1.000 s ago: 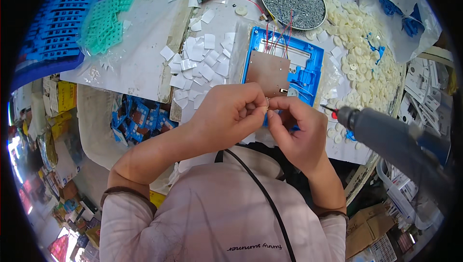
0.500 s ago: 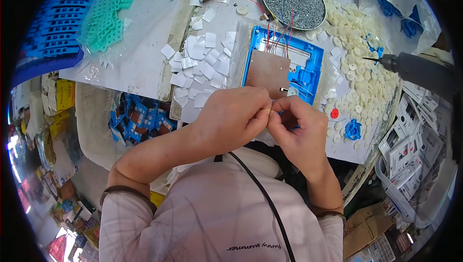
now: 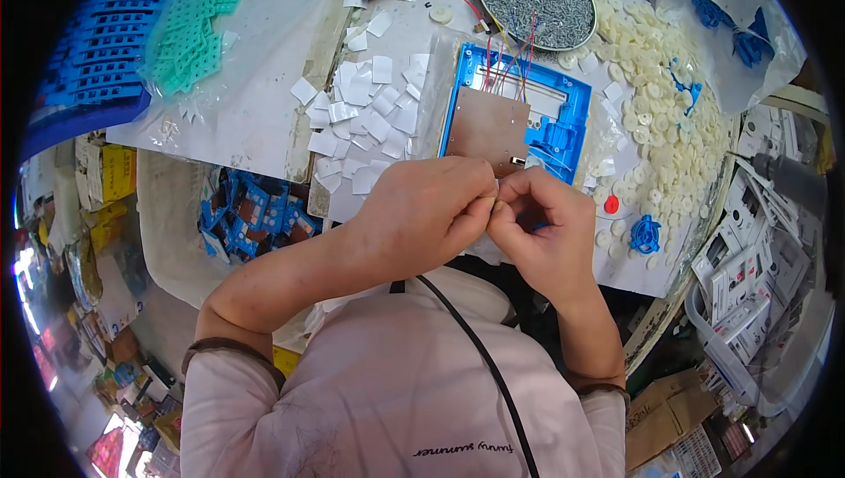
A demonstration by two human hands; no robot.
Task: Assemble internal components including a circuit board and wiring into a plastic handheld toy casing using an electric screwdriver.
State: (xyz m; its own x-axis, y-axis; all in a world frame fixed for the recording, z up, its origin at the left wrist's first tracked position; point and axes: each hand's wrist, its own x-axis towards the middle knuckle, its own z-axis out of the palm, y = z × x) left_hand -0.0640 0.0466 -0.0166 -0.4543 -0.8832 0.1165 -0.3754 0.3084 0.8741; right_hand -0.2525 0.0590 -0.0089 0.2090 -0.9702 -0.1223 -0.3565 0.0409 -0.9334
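Fingers (image 3: 482, 207) of both hands are drawn into narrow pinches, with the tips meeting above the near edge of the counter (image 3: 264, 117). Whether a small part is gripped between them cannot be told, since the tips hide that spot. The left hand (image 3: 422, 214) is turned knuckles-up; the right hand (image 3: 556, 227) is curled with thumb and forefinger joined in a ring.

A blue housing (image 3: 576, 121) is placed close to the middle of the near edge, its near side partly covered by the hands. On it lies a brown board (image 3: 487, 130), from whose far side red wires (image 3: 525, 73) run toward the far edge of the counter.

The step is judged to be fine fingertip work. Light pressure is advised, with one hand steadying and the other making small adjustments. The tips should be parted slightly for inspection, so that the contact point can be seen. The board should not be leaned upon, and the wires should be left slack.

Loose white squares (image 3: 359, 88) to the left and white discs (image 3: 656, 99) toward the right edge should not be swept by the wrists. Near the right corner, a red disc (image 3: 612, 204) and a blue round part (image 3: 645, 234) should likewise be left undisturbed.
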